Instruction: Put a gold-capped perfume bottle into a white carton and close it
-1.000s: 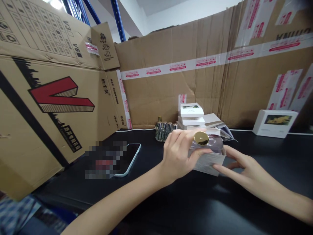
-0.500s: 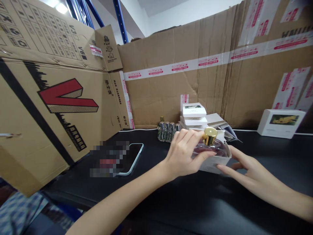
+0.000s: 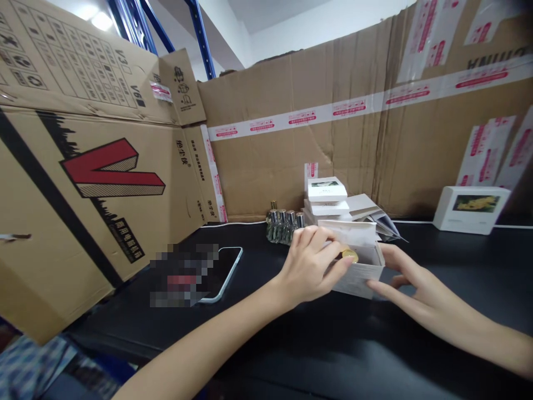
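My left hand (image 3: 310, 266) curls over the near left corner of a small white open box (image 3: 358, 276) on the black table (image 3: 291, 344). Its thumb and fingers press on a gold-capped perfume bottle (image 3: 348, 255) that sits low inside the box, with only the cap showing. My right hand (image 3: 410, 289) lies against the box's right side, fingers stretched along its lower edge. The box's lid flap (image 3: 350, 232) stands up behind the cap.
Several small glass bottles (image 3: 283, 225) stand behind the box, beside a stack of white boxes (image 3: 327, 195). A phone (image 3: 220, 266) lies at left. Another white box (image 3: 470, 209) sits at right. Large cardboard cartons (image 3: 95, 183) wall the table's left and back.
The gold-capped bottle has gone down into the white box; a second ago it stood well above the rim. My left hand sank with it. My right hand stayed at the box's side.
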The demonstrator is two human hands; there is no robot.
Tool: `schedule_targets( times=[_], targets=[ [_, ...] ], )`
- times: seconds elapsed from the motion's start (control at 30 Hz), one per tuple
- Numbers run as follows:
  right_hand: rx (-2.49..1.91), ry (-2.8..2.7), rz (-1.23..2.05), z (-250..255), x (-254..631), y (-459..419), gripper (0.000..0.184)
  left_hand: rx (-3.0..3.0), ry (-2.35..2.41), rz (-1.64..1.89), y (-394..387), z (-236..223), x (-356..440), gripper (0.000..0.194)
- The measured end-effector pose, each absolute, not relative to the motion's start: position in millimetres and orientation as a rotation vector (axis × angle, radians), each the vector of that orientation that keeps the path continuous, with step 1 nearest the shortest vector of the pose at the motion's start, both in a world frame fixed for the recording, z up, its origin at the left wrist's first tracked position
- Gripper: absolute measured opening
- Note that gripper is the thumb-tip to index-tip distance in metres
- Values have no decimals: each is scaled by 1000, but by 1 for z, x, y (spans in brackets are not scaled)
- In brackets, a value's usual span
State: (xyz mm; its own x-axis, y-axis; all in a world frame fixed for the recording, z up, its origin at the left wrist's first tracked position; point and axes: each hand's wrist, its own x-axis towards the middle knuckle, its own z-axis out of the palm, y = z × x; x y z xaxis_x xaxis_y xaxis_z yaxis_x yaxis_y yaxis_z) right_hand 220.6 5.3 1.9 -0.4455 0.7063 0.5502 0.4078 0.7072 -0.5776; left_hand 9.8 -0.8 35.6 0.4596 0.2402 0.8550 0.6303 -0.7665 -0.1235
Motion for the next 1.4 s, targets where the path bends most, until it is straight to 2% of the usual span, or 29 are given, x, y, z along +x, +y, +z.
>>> schedule_targets(
  times=[0.33, 0.47, 0.57, 0.7, 0.77, 0.9, 1.13, 1.4],
  targets=[
    [-858, -1941, 457, -3, 227, 12, 68, -2245, -1042, -1469, 10, 37, -3, 19],
    [-847, -2086, 210, -3, 233, 12, 50, -2393, -1108, -1539, 9, 28, -1, 21],
    [-857, -2147, 193, 1, 234, 9, 41, -2492, -1177, -1647, 5, 19, 5, 24],
    [-908, -2042, 325, 7, 233, 5, 46, -2556, -1295, -1784, 3, 10, 11, 43],
    [-962, -1979, 382, 8, 233, 5, 49, -2581, -1329, -1845, 4, 8, 13, 46],
    [-959, -1950, 436, 6, 235, 9, 48, -2593, -1343, -1926, 5, 8, 14, 43],
    [-902, -1943, 481, 8, 235, 12, 29, -2611, -1280, -1968, 6, 9, 15, 37],
    [-919, -1884, 646, 4, 232, 12, 39, -2578, -1170, -1831, 8, 12, 11, 23]
  ],
)
